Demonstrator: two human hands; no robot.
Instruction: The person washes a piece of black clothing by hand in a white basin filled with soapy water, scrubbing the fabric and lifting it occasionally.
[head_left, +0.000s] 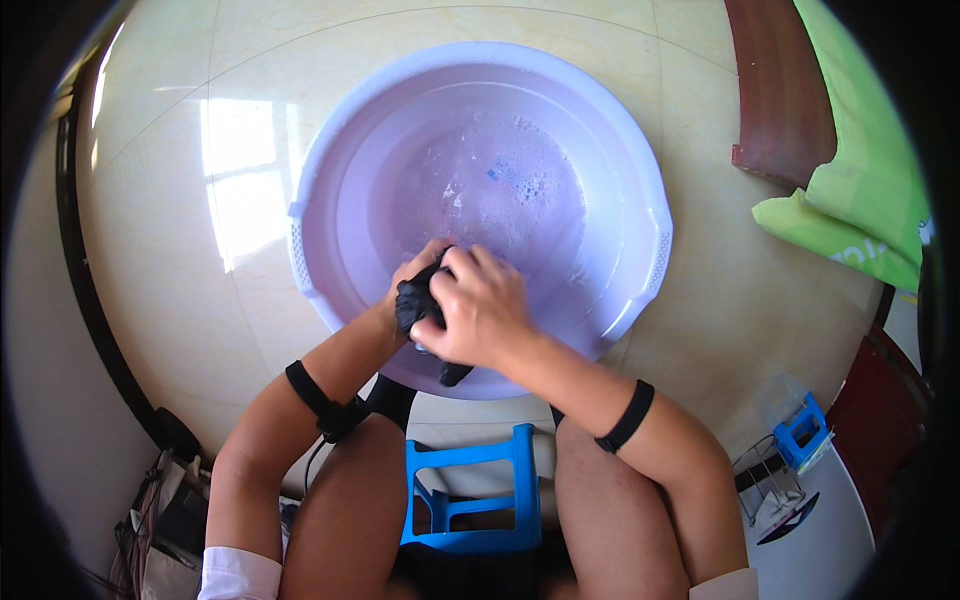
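Observation:
A wet-looking black cloth is bunched between my two hands over the near side of a large lavender plastic basin. My left hand grips it from the left, its fingers partly hidden behind the cloth. From the right, my right hand closes over the top of the bunch, slightly blurred. One dark end of the cloth hangs below my right palm. Soapy water with bubbles and small blue specks covers the basin's bottom.
Under my legs stands a blue plastic stool. Green fabric drapes over dark red wooden furniture at upper right. Bags and cords lie at lower left. A small blue plastic item and a wire rack are at lower right.

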